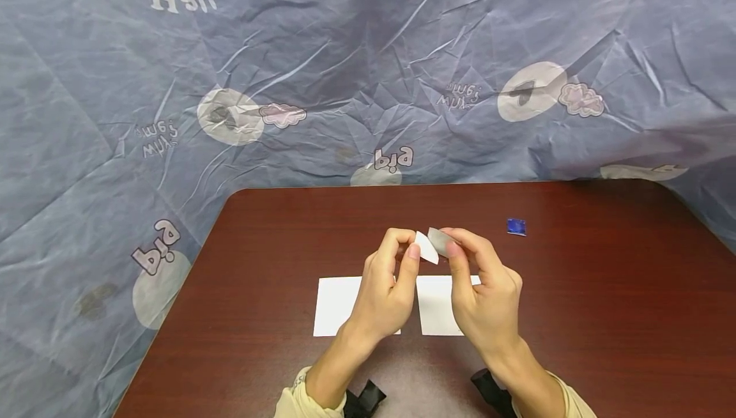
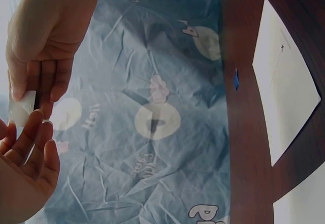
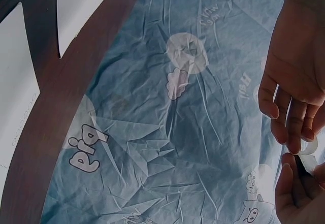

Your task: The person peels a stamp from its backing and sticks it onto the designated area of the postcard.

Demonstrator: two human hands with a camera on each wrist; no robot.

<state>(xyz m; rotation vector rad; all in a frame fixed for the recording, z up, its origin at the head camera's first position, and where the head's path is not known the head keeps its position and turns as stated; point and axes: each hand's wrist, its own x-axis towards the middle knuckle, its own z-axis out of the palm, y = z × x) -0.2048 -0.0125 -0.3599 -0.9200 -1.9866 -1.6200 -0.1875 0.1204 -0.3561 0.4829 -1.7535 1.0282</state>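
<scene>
My left hand [image 1: 384, 284] pinches a small white piece [image 1: 427, 248] with a curved edge between thumb and forefinger. Facing it, my right hand [image 1: 485, 290] pinches a thin grey piece [image 1: 440, 241] the same way. The two pieces overlap slightly in the head view, raised in front of me. In the left wrist view a pale, flat piece [image 2: 21, 111] sits between the fingertips of both hands. A curled pale strip [image 3: 309, 147] shows at the fingers in the right wrist view.
Two white cards, a left one [image 1: 336, 306] and a right one [image 1: 439, 306], lie under the hands on the brown table [image 1: 247, 245]. A small blue square packet [image 1: 516, 227] lies farther back on the right. A patterned blue cloth [image 1: 345, 73] hangs behind the table.
</scene>
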